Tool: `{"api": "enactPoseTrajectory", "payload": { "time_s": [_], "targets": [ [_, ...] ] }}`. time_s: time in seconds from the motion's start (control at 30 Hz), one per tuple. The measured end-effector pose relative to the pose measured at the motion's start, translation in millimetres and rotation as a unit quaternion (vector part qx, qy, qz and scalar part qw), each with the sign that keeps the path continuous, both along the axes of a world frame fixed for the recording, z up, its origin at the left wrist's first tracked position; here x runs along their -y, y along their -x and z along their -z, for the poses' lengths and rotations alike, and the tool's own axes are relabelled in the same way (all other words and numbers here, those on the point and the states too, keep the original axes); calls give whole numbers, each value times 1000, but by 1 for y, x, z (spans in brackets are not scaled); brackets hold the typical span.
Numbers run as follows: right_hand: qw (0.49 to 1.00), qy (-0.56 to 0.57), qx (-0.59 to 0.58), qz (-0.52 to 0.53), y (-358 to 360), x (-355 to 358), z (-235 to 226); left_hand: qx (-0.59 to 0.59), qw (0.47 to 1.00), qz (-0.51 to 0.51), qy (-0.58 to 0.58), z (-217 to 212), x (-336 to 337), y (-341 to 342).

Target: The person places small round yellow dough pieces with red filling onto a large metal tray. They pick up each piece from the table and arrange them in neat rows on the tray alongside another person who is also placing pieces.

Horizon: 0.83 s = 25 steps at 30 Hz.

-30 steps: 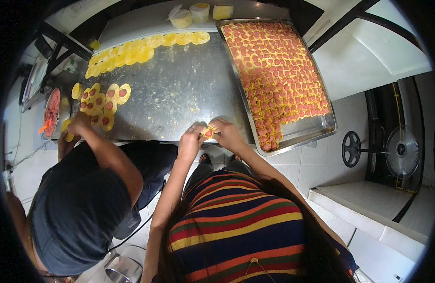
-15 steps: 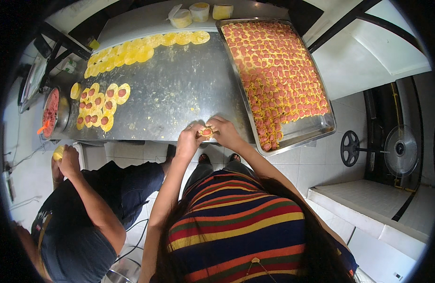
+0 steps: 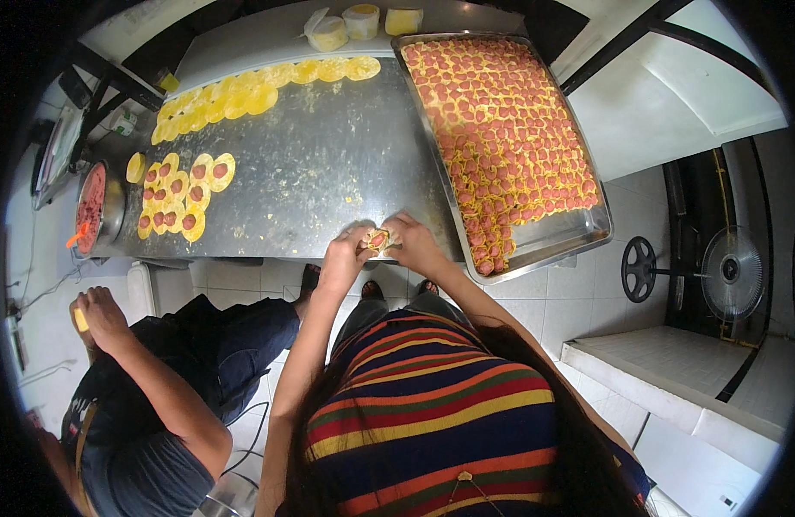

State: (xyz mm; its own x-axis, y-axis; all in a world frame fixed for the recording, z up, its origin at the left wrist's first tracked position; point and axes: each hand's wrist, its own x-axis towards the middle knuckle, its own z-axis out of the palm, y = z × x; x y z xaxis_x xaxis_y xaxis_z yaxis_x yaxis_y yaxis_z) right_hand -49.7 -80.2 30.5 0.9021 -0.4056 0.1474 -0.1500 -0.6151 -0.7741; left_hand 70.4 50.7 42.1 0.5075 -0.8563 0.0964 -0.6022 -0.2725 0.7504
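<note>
Above the near edge of the steel table [image 3: 328,164], my two hands meet around one small dumpling [image 3: 377,239], a yellow wrapper with pink meat filling showing at the top. Its left side is pinched by the fingers of my left hand [image 3: 344,256]. My right hand [image 3: 415,245] closes on the other side. To the right, a large metal tray [image 3: 557,234] holds many similar open-topped dumplings [image 3: 514,121] in tight rows, with bare metal at its near right. Flat yellow wrappers topped with pink filling [image 3: 175,196] lie at the table's left.
Overlapping plain wrappers [image 3: 242,99] line the far edge. Plastic tubs [image 3: 361,21] stand behind them. A bowl of pink filling [image 3: 113,211] with an orange-handled utensil is at far left. Close by on my left, another person's hand [image 3: 104,319] holds something yellow. A fan [image 3: 732,270] stands right.
My fingers shift slightly around the dumpling, which stays in about the same place. The other person's hands have moved left and lower, away from the table.
</note>
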Motion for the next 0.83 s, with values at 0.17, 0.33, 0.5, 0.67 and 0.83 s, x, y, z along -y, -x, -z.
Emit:
{"api": "enactPoseTrajectory", "payload": {
  "time_s": [0.17, 0.33, 0.5, 0.67, 0.83],
  "targets": [
    [1000, -10, 18, 7, -6, -5, 11, -27, 998, -29, -46, 0, 4, 2],
    [1000, 5, 19, 24, -2, -8, -3, -28, 999, -17, 4, 1, 2, 0],
    [1000, 15, -9, -5, -5, -5, 12, -57, 997, -27, -41, 4, 8, 2],
    [999, 8, 41, 20, 1, -4, -4, -56, 998, -30, -21, 3, 4, 4],
    [999, -13, -27, -22, -2, -2, 13, -53, 996, -38, -58, 4, 3, 6]
  ]
}}
